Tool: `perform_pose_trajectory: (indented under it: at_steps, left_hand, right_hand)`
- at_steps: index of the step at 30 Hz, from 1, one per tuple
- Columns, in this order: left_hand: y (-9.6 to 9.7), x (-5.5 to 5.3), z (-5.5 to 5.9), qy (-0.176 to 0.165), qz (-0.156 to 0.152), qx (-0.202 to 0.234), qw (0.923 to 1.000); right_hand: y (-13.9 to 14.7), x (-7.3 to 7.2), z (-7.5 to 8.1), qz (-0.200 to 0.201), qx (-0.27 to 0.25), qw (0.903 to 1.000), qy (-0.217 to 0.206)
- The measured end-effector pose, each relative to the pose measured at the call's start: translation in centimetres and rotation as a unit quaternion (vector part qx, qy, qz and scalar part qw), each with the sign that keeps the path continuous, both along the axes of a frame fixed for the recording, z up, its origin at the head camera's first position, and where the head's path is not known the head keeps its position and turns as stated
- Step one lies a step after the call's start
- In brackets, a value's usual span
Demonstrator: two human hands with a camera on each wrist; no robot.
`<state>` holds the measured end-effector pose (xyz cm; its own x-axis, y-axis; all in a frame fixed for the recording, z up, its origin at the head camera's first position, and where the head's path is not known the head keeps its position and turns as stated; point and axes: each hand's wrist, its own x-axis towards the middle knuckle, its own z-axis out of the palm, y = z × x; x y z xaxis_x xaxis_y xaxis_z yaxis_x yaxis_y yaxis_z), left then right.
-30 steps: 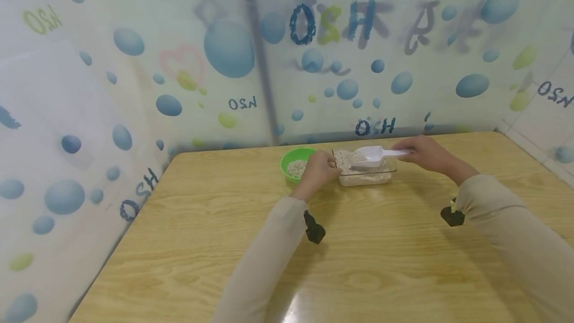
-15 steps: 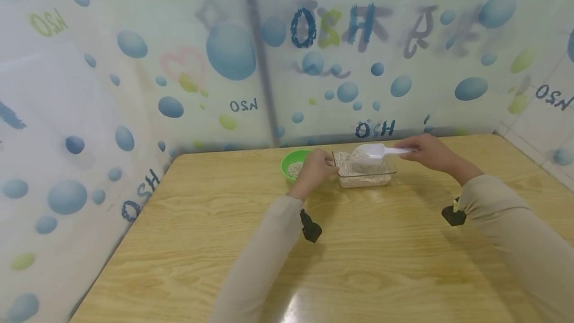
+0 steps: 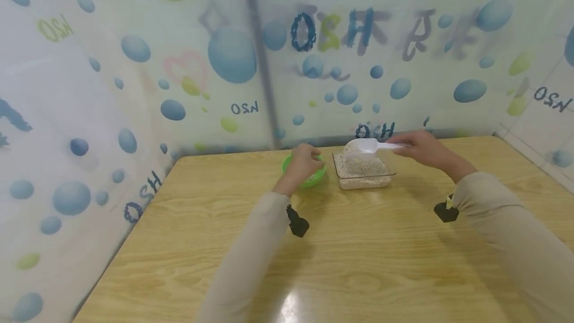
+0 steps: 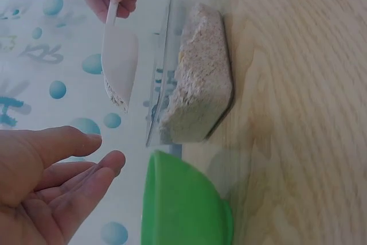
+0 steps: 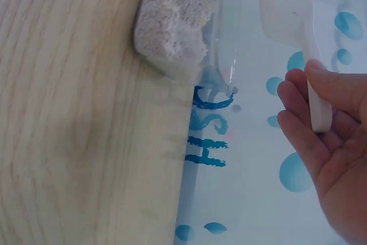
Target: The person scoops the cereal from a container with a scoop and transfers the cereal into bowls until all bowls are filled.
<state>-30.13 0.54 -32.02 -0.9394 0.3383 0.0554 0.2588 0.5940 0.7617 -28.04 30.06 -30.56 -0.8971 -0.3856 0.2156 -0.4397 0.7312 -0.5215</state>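
Observation:
My right hand holds a white plastic scoop by its handle, thumb on top, as the right wrist view shows. Pale oat-like flakes lie at the scoop's lip in the left wrist view. The scoop hangs above a clear rectangular container full of the same flakes. Left of that container stands a green bowl, partly filled with flakes. Over the bowl hovers my left hand, hiding part of it. Its fingers are loosely bent, with thumb and fingertips apart and nothing between them.
The wooden table carries the bowl and container near its back edge. Behind rises a pale curtain printed with blue and green drops and letters. A dark device hangs at the left wrist, another at the right.
The scoop has risen out of the flakes in the container and shifted slightly left. My left hand has moved left, away from the container's edge to above the green bowl.

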Motion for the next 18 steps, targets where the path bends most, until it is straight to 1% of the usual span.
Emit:
perform_pose_trajectory:
  at_steps: [3, 5, 9, 11, 18]
  left_hand:
    - [-0.8, -0.2, 0.3, 0.01, 0.005, -0.006, 0.9999]
    - [-1.4, -0.3, 0.5, 0.011, 0.008, -0.008, 0.9999]
    - [-2.9, -0.6, 0.7, 0.014, 0.018, -0.028, 0.9993]
    - [-3.6, -0.7, 0.9, 0.015, 0.023, -0.042, 0.9987]
    - [-6.1, -0.8, 1.0, 0.02, 0.022, -0.065, 0.9975]
  right_hand:
    - [-0.5, -0.2, 0.3, 0.005, 0.002, 0.9999, 0.01]
    - [-0.9, -0.5, 0.5, 0.005, 0.001, 0.9999, 0.01]
    - [-1.9, -1.0, 0.8, 0.007, 0.005, 0.9999, 0.014]
    - [-2.5, -1.2, 0.8, 0.015, 0.003, 0.9998, 0.015]
    - [-4.7, -1.7, 0.8, 0.043, -0.015, 0.999, -0.002]
